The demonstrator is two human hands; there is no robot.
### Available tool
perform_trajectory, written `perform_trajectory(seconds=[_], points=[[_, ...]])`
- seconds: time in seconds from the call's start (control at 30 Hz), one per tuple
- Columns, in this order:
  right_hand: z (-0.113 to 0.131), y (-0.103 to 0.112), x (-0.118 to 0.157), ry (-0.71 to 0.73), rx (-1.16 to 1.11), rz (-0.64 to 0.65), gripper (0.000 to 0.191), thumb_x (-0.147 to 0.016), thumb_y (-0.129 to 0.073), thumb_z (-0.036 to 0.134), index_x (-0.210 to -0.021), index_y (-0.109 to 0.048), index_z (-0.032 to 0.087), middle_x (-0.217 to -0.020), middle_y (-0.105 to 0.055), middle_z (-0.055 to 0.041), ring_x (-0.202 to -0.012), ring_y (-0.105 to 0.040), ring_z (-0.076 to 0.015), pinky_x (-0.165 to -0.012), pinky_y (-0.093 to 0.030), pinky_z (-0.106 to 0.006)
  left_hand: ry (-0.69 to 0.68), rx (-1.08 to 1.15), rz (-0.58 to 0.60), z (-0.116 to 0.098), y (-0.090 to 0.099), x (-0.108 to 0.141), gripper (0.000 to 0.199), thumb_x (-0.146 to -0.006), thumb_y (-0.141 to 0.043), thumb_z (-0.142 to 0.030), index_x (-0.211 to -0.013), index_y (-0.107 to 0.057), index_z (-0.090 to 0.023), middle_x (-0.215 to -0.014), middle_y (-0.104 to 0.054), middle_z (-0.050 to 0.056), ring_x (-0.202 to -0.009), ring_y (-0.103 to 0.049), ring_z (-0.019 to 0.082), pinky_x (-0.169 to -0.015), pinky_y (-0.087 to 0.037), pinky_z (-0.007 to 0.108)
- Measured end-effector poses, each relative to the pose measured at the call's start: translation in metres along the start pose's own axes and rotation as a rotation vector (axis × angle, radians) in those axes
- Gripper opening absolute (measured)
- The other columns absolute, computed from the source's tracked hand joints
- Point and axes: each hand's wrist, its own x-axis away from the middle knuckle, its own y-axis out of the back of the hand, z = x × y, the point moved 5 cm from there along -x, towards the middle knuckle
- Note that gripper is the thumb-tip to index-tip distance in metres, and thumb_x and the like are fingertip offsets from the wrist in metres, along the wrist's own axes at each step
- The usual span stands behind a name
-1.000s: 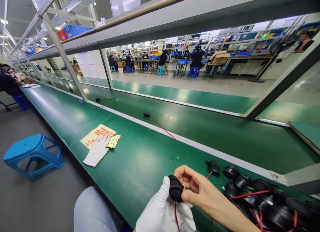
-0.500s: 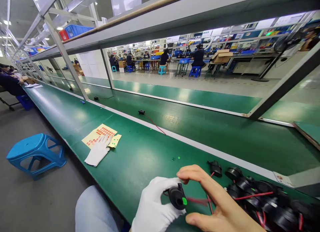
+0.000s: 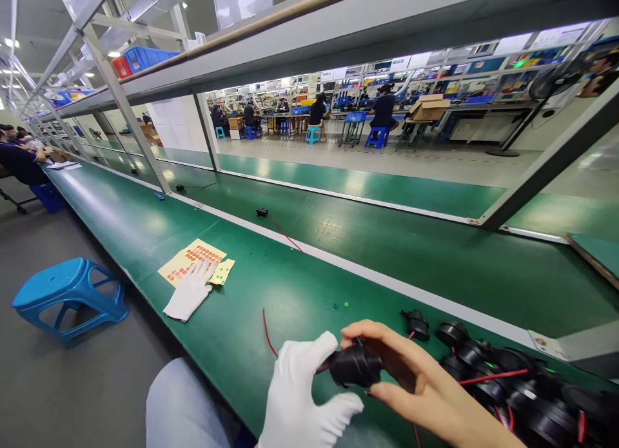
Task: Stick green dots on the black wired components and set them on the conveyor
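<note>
A black cylindrical part [image 3: 355, 365] with a red wire lies sideways between my two hands, above the green bench. My bare right hand [image 3: 411, 377] pinches its right end between thumb and fingers. My left hand [image 3: 302, 390], in a white glove, is spread around the left end, thumb and forefinger apart. Whether the glove touches the part is hard to tell. Out past the glove, a red wire [image 3: 267, 332] curves over the bench. Beside my right hand lies a pile of similar black parts [image 3: 512, 377] with red wires.
A white glove [image 3: 188, 296] lies on a yellow sheet of red stickers [image 3: 200, 249]. Another wired black part [image 3: 262, 212] sits on the sunken strip beyond the white rail [image 3: 367, 277]. A slanted post [image 3: 546, 145] rises at right. A blue stool [image 3: 68, 293] stands left of the bench.
The black part has turned from end-on to sideways, and my right hand has closed on it. My gloved fingers have opened. The wired part on the far strip has shifted left.
</note>
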Motion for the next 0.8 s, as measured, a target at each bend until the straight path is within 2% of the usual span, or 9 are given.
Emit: perform_trajectory(seconds=[0.07, 0.13, 0.27, 0.37, 0.43, 0.5, 0.57, 0.7, 0.8], points=[[-0.008, 0.001, 0.0, -0.095, -0.125, 0.033, 0.04, -0.095, -0.065, 0.042, -0.133, -0.055, 0.032, -0.123, -0.061, -0.0059, -0.115, -0.063, -0.0184, -0.097, -0.051, -0.027, 0.063, -0.053, -0.023, 0.0, 0.001, 0.005, 0.052, -0.089, -0.069, -0.048, -0.136, -0.059, -0.03, -0.103, -0.073, 0.005, -0.089, -0.067, 0.019, -0.08, -0.055, 0.03], [-0.013, -0.001, -0.001, -0.159, -0.2, 0.056, 0.042, -0.093, -0.067, 0.052, -0.128, -0.057, 0.031, -0.118, -0.06, -0.0051, -0.109, -0.063, -0.0185, -0.092, -0.051, -0.027, 0.202, -0.078, -0.01, 0.0, 0.002, 0.006, 0.048, -0.083, -0.077, -0.043, -0.128, -0.067, -0.03, -0.099, -0.074, 0.005, -0.088, -0.067, 0.02, -0.083, -0.053, 0.031], [-0.017, -0.007, -0.005, -0.202, -0.263, 0.019, 0.052, -0.08, -0.074, 0.066, -0.108, -0.061, 0.024, -0.099, -0.058, -0.0027, -0.089, -0.058, -0.017, -0.077, -0.049, -0.025, 0.527, 0.052, 0.105, -0.004, 0.003, -0.001, 0.04, -0.069, -0.086, -0.027, -0.108, -0.078, -0.026, -0.089, -0.073, 0.004, -0.083, -0.065, 0.021, -0.083, -0.049, 0.032], [-0.02, -0.01, -0.008, -0.234, -0.269, -0.059, 0.064, -0.07, -0.075, 0.078, -0.094, -0.057, 0.021, -0.086, -0.053, -0.0003, -0.074, -0.05, -0.0139, -0.064, -0.044, -0.023, 0.776, 0.214, 0.217, 0.002, -0.005, 0.0, 0.03, -0.066, -0.079, -0.018, -0.096, -0.077, -0.02, -0.085, -0.071, 0.003, -0.076, -0.063, 0.017, -0.078, -0.049, 0.029], [-0.019, -0.013, -0.009, -0.257, -0.261, -0.058, 0.068, -0.069, -0.07, 0.083, -0.091, -0.054, 0.02, -0.082, -0.051, 0.0003, -0.069, -0.049, -0.0132, -0.061, -0.041, -0.023, 0.948, 0.444, 0.279, 0.01, -0.018, 0.009, 0.027, -0.073, -0.077, -0.034, -0.091, -0.071, -0.016, -0.075, -0.07, 0.004, -0.062, -0.06, 0.014, -0.063, -0.048, 0.026], [-0.017, -0.014, -0.01, -0.242, -0.248, -0.037, 0.067, -0.075, -0.062, 0.085, -0.091, -0.054, 0.02, -0.082, -0.053, -0.0007, -0.07, -0.05, -0.0144, -0.062, -0.042, -0.024, 1.056, 0.793, 0.324, 0.016, -0.035, 0.019, 0.055, -0.074, -0.072, -0.065, -0.089, -0.066, -0.012, -0.064, -0.066, 0.004, -0.047, -0.054, 0.011, -0.047, -0.041, 0.022], [-0.014, -0.014, -0.01, -0.212, -0.24, -0.017, 0.063, -0.082, -0.055, 0.083, -0.093, -0.055, 0.02, -0.08, -0.053, -0.0009, -0.07, -0.051, -0.0151, -0.065, -0.043, -0.026, 1.121, 1.129, 0.36, 0.019, -0.05, 0.028, 0.078, -0.067, -0.063, -0.086, -0.084, -0.065, -0.009, -0.056, -0.06, 0.003, -0.037, -0.046, 0.007, -0.038, -0.031, 0.019], [-0.012, -0.014, -0.012, -0.201, -0.252, 0.006, 0.054, -0.092, -0.053, 0.074, -0.098, -0.055, 0.02, -0.08, -0.052, 0.0002, -0.071, -0.051, -0.0145, -0.07, -0.044, -0.027, 1.236, 1.579, 0.38, 0.017, -0.071, 0.038, 0.079, -0.062, -0.066, -0.088, -0.072, -0.065, -0.009, -0.043, -0.041, -0.006, -0.029, -0.027, 0.003, -0.033, -0.02, 0.02], [-0.016, -0.023, -0.013, -0.236, -0.287, 0.019, 0.048, -0.091, -0.06, 0.067, -0.101, -0.054, 0.021, -0.089, -0.053, -0.0008, -0.079, -0.052, -0.0147, -0.074, -0.045, -0.026, 1.305, 1.711, 0.39, 0.012, -0.082, 0.046, 0.074, -0.059, -0.07, -0.086, -0.069, -0.064, -0.013, -0.039, -0.035, -0.007, -0.028, -0.025, 0.006, -0.032, -0.019, 0.022]])
